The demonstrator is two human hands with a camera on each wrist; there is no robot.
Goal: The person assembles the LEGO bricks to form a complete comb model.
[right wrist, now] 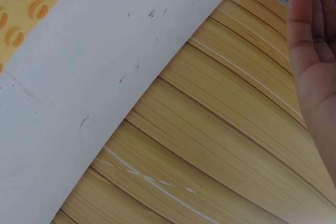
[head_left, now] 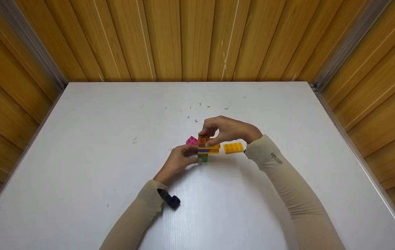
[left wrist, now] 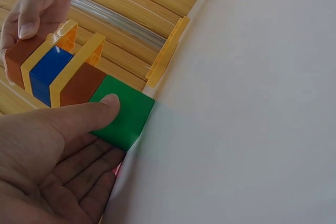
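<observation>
A tower of toy building bricks stands upright on the white table (head_left: 79, 146). From the bottom it has a green brick (left wrist: 131, 111), a brown brick (left wrist: 83, 83), a yellow plate, a blue brick (left wrist: 47, 77), another yellow plate and a brown top brick (head_left: 203, 140). Both yellow plates jut out to the right. My left hand (head_left: 180, 159) grips the tower low down, its thumb across the green brick and its other fingers behind. From above, my right hand (head_left: 230, 129) pinches the brown top brick between thumb and fingers.
A loose yellow eight-stud plate (head_left: 233, 148) lies right of the tower, under my right wrist. Just behind the tower, to the left, is a pink brick (head_left: 192, 140). Wood-patterned walls (head_left: 197, 41) border the table at the back and sides.
</observation>
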